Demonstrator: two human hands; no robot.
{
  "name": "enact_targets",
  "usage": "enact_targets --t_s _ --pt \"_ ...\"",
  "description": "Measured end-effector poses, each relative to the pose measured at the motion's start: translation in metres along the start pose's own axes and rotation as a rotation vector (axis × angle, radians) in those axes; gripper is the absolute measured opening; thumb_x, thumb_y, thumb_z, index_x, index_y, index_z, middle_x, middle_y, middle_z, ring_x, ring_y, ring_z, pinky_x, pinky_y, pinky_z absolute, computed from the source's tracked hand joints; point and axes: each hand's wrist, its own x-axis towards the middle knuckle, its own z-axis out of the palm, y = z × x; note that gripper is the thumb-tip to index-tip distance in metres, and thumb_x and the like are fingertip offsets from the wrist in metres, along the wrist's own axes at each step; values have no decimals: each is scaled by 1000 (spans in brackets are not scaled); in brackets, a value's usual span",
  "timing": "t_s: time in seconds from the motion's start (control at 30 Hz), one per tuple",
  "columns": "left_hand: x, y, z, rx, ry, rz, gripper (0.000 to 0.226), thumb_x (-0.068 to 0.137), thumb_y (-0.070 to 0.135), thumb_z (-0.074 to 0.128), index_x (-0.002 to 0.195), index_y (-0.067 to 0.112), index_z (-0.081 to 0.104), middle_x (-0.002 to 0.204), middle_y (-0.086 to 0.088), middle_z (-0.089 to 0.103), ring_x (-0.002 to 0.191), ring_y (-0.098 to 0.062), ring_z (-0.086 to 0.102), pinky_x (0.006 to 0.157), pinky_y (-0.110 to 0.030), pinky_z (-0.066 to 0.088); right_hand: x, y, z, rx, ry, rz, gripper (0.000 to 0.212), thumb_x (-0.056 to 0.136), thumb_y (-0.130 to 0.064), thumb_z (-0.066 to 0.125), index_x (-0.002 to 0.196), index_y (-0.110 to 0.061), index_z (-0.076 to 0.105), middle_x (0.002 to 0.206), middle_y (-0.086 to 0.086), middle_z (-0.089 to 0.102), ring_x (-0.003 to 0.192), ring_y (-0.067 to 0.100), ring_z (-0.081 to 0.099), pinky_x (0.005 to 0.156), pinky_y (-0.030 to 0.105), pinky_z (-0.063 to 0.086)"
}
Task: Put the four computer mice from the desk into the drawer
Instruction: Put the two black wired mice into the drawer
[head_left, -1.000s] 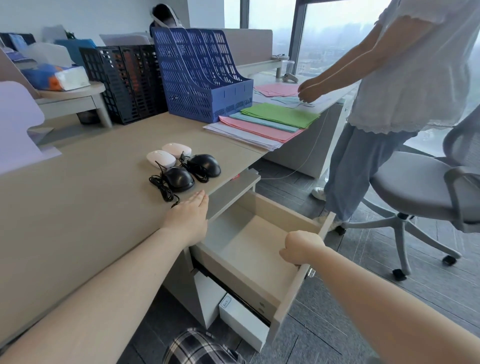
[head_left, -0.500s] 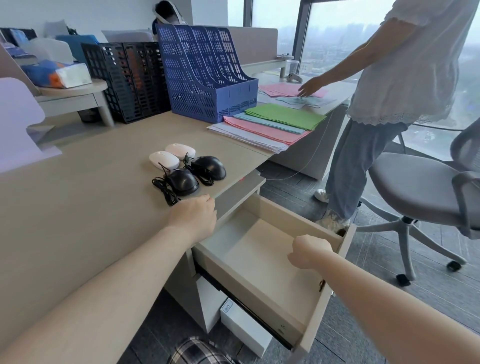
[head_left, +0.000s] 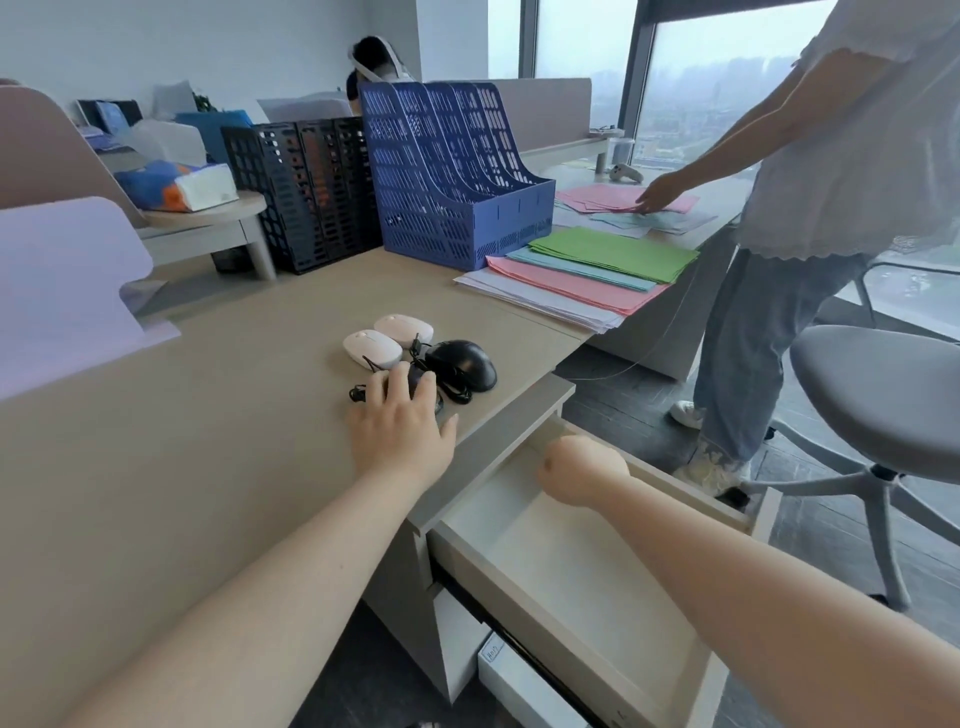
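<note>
Four mice lie in a cluster on the beige desk (head_left: 208, 441): two white mice (head_left: 371, 347) (head_left: 404, 329) at the back, one black wired mouse (head_left: 462, 362) to the right, and a second black mouse (head_left: 414, 380) mostly hidden under my fingers. My left hand (head_left: 400, 431) lies flat over that nearer black mouse, fingers spread and touching it; the mouse still rests on the desk. The drawer (head_left: 519, 587) under the desk edge stands pulled out and holds nothing. My right hand (head_left: 582, 470) hovers above its back part with fingers curled under, nothing visible in it.
A blue file rack (head_left: 457, 192) and a black one (head_left: 311, 192) stand behind the mice. Stacked coloured paper (head_left: 587, 275) lies at the right of the desk. Another person (head_left: 810, 182) stands at the right, beside a grey office chair (head_left: 883, 395). A white box (head_left: 519, 680) sits below the drawer.
My left hand slid forward from the desk edge onto the nearer black mouse. My right hand let go of the drawer front and moved in over the drawer, now pulled further out.
</note>
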Motion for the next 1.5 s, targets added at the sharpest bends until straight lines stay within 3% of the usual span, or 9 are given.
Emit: enact_targets --t_s 0.07,0.2,0.33,0.43,0.57,0.73,0.9,1.13,1.5 --pt "6 -3 3 -20 -76 -127 67 81 60 55 137 26 40 146 -4 33 129 -30 32 98 -42 38 10 -9 -8 116 125 21 23 91 -29 40 87 -15 57 91 4 62 82 27 58 68 30 46" --pt "18 -11 11 -116 -210 -284 83 73 73 54 142 36 27 146 -2 27 125 -33 35 97 -42 38 31 -36 -30 385 416 -11 41 93 -42 44 124 -18 51 119 6 62 113 28 56 84 39 51" --pt "29 -12 9 -49 -201 -234 85 71 74 56 143 43 23 145 -2 23 111 -34 41 92 -39 41 56 -64 -45 398 370 -100 59 88 -50 51 140 -27 35 139 5 50 131 29 41 102 47 41" --pt "37 -9 9 -38 -265 -198 69 78 63 54 139 42 30 147 0 23 111 -36 42 89 -38 41 73 -79 -47 261 310 -115 70 83 -56 52 144 -35 25 145 4 44 136 30 36 106 51 32" --pt "47 -3 6 -96 -315 -202 46 77 45 56 119 29 47 133 -3 41 112 -38 44 82 -39 40 87 -88 -46 293 172 -132 67 82 -48 54 143 -35 30 139 8 49 128 33 45 103 45 38" --pt "46 1 11 -61 -310 -160 53 74 36 62 124 32 46 128 -5 44 109 -36 47 89 -39 43 80 -75 -49 358 177 -100 62 79 -39 58 139 -32 40 130 13 51 124 35 44 95 41 46" --pt "31 21 -2 -113 -290 -144 34 75 25 62 108 24 53 118 -6 46 100 -35 45 82 -38 43 55 -46 -49 422 207 -73 62 78 -36 59 138 -31 42 127 15 53 121 36 45 94 41 48" --pt "-8 86 -15 -149 -310 -21 54 77 27 69 127 29 48 128 -4 43 109 -35 45 90 -39 44 15 16 -53 687 230 52 55 74 -24 63 128 -27 52 119 9 64 102 28 57 80 28 43" --pt "-40 145 29 -182 -410 -98 47 78 23 70 119 27 47 125 -4 43 110 -33 43 76 -38 46 -9 80 -20 734 153 194 46 75 -19 58 120 -24 57 111 3 66 93 20 55 81 28 47"
